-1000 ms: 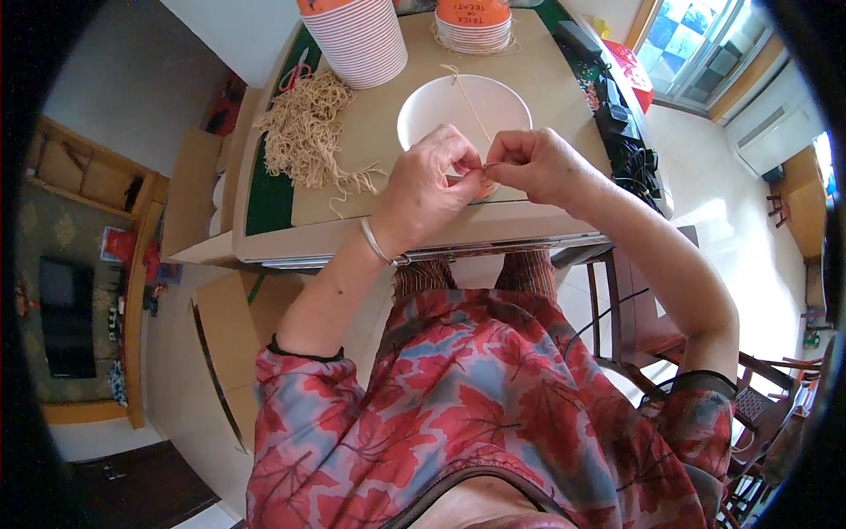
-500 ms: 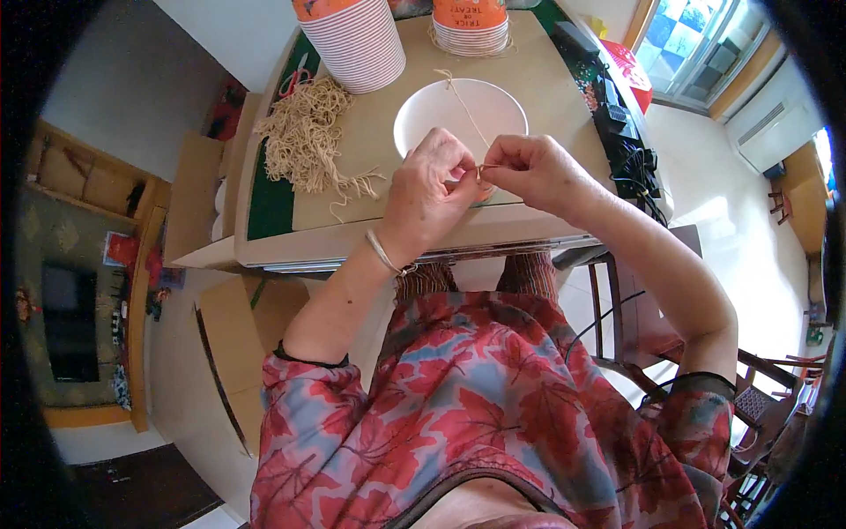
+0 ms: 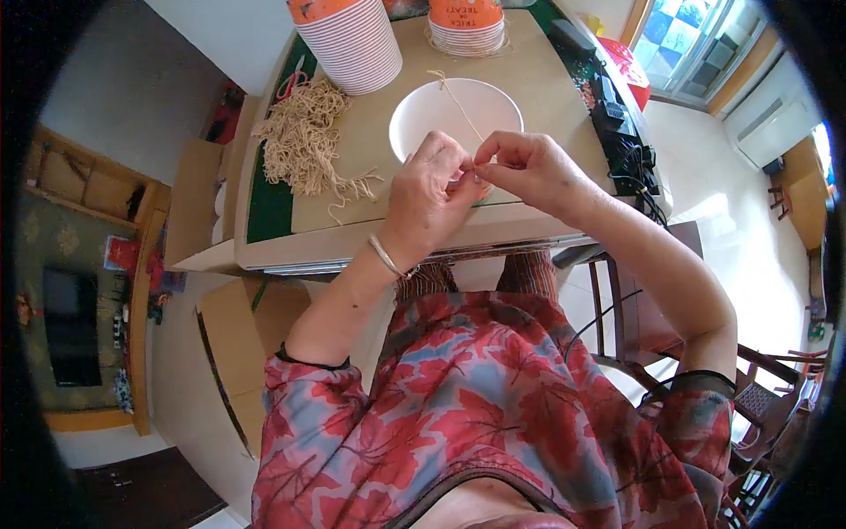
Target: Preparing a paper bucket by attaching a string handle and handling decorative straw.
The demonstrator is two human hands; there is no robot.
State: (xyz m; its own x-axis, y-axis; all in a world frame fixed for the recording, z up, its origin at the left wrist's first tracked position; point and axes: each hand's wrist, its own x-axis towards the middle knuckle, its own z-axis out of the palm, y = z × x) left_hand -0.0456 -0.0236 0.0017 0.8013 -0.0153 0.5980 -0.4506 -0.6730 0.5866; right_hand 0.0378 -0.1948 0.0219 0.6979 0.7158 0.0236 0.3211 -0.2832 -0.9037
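The left hand (image 3: 432,181) and right hand (image 3: 539,172) meet over the near side of a white cup (image 3: 421,119), thumbs and fingertips almost touching one another. Each grip is pinched together on the near end of a beige string (image 3: 462,108); the fingertips cover the exact bit that each one holds. From the grip the string runs away across the mouth of the cup to the far rim, where a short loose end sticks out. The cup stands just beyond and under the fingers, its mouth facing up; the hands hide part of its near rim, and a bit of orange outer wall shows below them. A bracelet (image 3: 385,256) circles the left wrist.

The cup rests on a brown sheet (image 3: 551,101) near the front edge of the counter (image 3: 308,249). To the left of the cup, apart from both hands, lies a tangled heap of string (image 3: 302,132), with red-handled scissors (image 3: 291,85) at its far side. Behind are a tall stack of cups (image 3: 348,55) and, further right, a shorter stack (image 3: 465,35). Black cords (image 3: 631,163) lie along the right edge of the counter.
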